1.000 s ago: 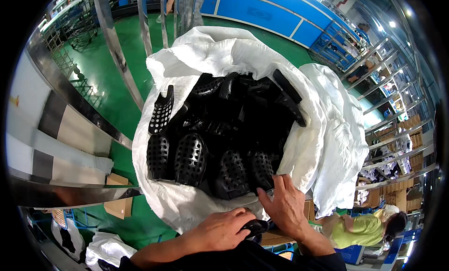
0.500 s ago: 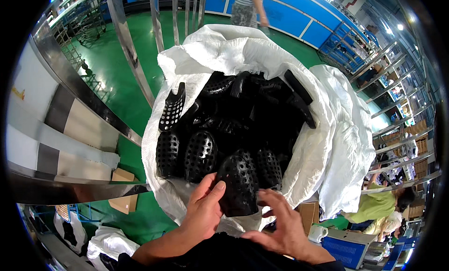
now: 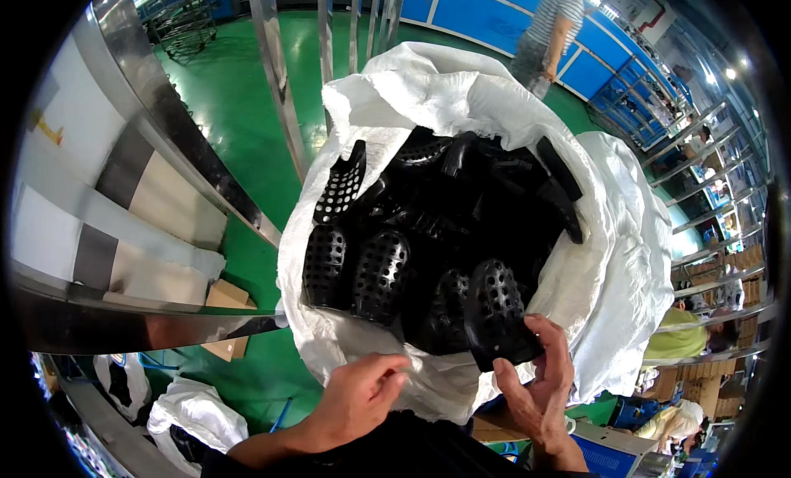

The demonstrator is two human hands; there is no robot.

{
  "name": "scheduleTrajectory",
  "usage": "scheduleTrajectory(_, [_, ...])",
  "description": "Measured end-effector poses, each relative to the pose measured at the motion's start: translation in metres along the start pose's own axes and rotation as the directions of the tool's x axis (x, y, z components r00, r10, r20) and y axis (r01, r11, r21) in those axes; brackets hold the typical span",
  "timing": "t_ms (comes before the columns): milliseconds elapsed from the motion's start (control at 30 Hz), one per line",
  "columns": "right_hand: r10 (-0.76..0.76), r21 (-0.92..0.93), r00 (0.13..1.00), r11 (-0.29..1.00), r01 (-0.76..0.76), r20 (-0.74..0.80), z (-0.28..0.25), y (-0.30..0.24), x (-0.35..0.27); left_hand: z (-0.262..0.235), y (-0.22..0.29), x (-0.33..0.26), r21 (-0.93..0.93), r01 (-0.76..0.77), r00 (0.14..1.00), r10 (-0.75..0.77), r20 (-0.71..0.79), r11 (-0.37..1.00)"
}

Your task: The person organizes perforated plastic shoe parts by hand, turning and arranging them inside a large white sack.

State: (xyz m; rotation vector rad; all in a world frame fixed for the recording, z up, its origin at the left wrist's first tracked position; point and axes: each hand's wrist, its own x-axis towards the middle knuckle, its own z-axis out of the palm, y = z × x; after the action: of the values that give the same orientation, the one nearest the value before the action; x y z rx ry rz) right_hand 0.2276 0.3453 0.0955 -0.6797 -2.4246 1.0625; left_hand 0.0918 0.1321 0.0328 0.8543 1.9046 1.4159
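My right hand (image 3: 540, 383) grips the open end of a black perforated clog (image 3: 496, 309), thumb on the near side and fingers round its right edge. This clog is at the near right of a white woven sack (image 3: 338, 346), its rounded, holed end pointing away from me. Just to its left is another black clog (image 3: 449, 305), partly covered. My left hand (image 3: 362, 395) hovers at the sack's near rim, holding nothing, its fingers loosely bent and slightly apart from the thumb. Several similar clogs, including a holed one (image 3: 381, 276), stand along the near left; the dark middle of the pile is hard to make out.
Metal rails (image 3: 272, 74) stand to the left of the sack over a green floor (image 3: 214, 74). More white sacking (image 3: 626, 255) bulges at the right. Smaller white sacks (image 3: 198, 416) and cardboard (image 3: 227, 297) lie lower left. A person (image 3: 548, 33) is beyond the sack.
The clog between my hands has moved right and is now in my right hand alone. My left hand has let go of it. My view has shifted, and the person beyond appears farther right.
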Motion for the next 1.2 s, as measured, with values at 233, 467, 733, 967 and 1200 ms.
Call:
scheduleTrajectory(233, [0.046,-0.039,0.998,0.998,-0.048,-0.051,0.006,-0.024,0.020,-0.014,-0.021,0.011,0.406,0.026,0.870,0.179,-0.460,0.914])
scheduleTrajectory(467, [0.020,-0.134,0.999,0.991,-0.016,0.027,0.010,-0.009,0.006,-0.016,-0.022,0.023,0.491,-0.064,0.849,0.306,-0.431,0.869])
scheduleTrajectory(733, [-0.190,-0.636,0.965,0.726,0.261,0.180,0.036,-0.011,-0.001,-0.013,-0.030,0.028,0.423,-0.058,0.867,0.256,-0.428,0.904])
scheduleTrajectory(967, [-0.275,-0.363,0.947,0.876,0.318,0.167,0.024,0.015,0.020,0.017,-0.001,0.030,0.653,-0.351,0.816,0.561,-0.138,0.672])
scheduleTrajectory(1200, [-0.174,-0.453,0.981,0.870,0.193,0.084,-0.003,0.043,0.012,0.063,0.010,0.069,0.662,-0.373,0.885,0.464,0.043,0.650])
